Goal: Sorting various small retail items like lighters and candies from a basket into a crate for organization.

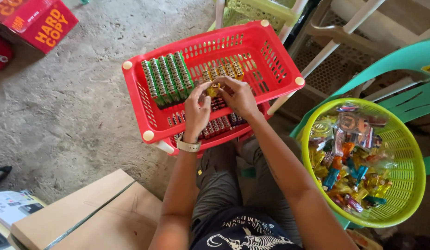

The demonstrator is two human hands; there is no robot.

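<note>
Resting between left hand (197, 110) and right hand (239, 96), yellow lighter (213, 90).

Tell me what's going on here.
A seated person has both hands over a red tray. The left hand and right hand together pinch a small yellow lighter beside a short yellow row. Green lighters fill the tray's left side. A green basket of packets sits to the right.
</note>
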